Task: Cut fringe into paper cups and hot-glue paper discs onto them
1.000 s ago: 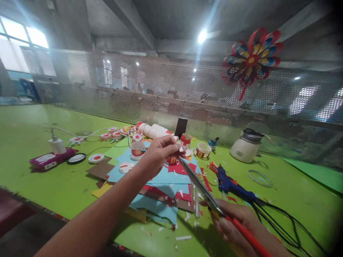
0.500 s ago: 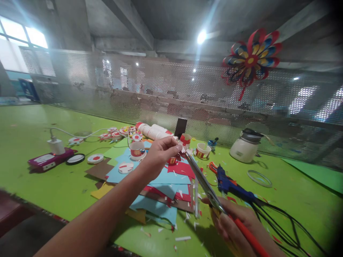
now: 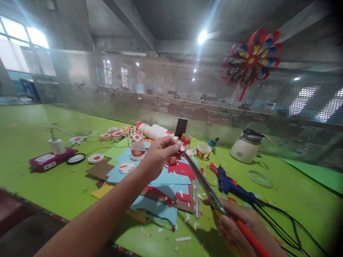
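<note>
My left hand (image 3: pixel 162 154) reaches out over the pile of coloured paper, its thumb and fingers pinched on a small white paper piece (image 3: pixel 182 148). Most of that piece is hidden by the fingertips. Scissors (image 3: pixel 205 185) with red handles are gripped in my right hand (image 3: pixel 237 218). Their long metal blades point up and left, with the tips at the paper piece. Beneath my left hand lie sheets of blue paper (image 3: pixel 158 178) and red paper (image 3: pixel 182 170). A paper cup (image 3: pixel 137 152) with a red band stands just left of that hand.
A blue glue gun (image 3: pixel 227 184) with black cables lies right of the scissors. Behind are another cup (image 3: pixel 203 151), a small blue jar (image 3: pixel 212 144) and a cream pot (image 3: pixel 245 148). A purple power strip (image 3: pixel 50 159) sits at left. Paper scraps litter the green table (image 3: pixel 88 200).
Both hands stay almost where they were. The scissor tips have shifted slightly at the paper, and a small white scrap shows beside them.
</note>
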The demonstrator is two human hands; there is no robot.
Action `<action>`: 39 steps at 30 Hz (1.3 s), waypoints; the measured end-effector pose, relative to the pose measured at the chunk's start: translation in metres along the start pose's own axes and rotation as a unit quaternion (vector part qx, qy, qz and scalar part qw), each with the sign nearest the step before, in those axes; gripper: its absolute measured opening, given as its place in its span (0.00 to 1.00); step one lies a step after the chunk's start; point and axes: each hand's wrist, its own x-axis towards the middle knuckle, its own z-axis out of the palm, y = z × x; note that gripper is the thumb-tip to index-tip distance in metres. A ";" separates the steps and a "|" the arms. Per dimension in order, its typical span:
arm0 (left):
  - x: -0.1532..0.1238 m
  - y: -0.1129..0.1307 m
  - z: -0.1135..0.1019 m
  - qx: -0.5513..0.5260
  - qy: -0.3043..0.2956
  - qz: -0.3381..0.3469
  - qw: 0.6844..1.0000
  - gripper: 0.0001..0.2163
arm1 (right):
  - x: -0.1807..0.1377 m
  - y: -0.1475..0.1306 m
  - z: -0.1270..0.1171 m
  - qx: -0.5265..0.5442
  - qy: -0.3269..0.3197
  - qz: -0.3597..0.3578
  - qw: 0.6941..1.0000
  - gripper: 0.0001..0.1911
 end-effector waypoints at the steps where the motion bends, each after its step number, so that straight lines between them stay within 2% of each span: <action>1: 0.000 0.000 0.000 -0.005 0.010 -0.001 1.000 0.07 | 0.000 0.001 0.000 -0.009 0.008 0.000 1.000 0.25; 6: 0.000 -0.001 0.002 0.005 0.011 0.002 1.000 0.07 | 0.003 -0.002 0.001 -0.038 0.057 0.012 0.998 0.23; 12: -0.007 -0.009 0.010 0.058 -0.050 0.005 0.997 0.06 | 0.006 -0.014 -0.006 -0.052 0.117 0.033 0.991 0.18; 15: -0.012 -0.013 0.018 0.088 -0.075 0.000 0.993 0.06 | 0.005 -0.017 -0.012 -0.035 0.113 0.016 0.993 0.16; 18: -0.017 -0.016 0.026 0.107 -0.095 -0.033 0.989 0.06 | 0.005 -0.022 -0.015 0.025 0.130 0.002 0.991 0.17; 24: -0.025 -0.019 0.038 0.093 -0.133 -0.082 0.983 0.07 | 0.014 -0.040 -0.009 0.113 0.149 -0.048 0.981 0.19; 33: -0.026 -0.022 0.035 0.067 -0.138 -0.071 0.986 0.08 | 0.021 -0.040 0.004 0.151 0.153 -0.096 0.972 0.18; 39: -0.025 -0.023 0.033 0.068 -0.148 -0.075 0.984 0.08 | 0.023 -0.035 0.004 0.147 0.142 -0.091 0.975 0.17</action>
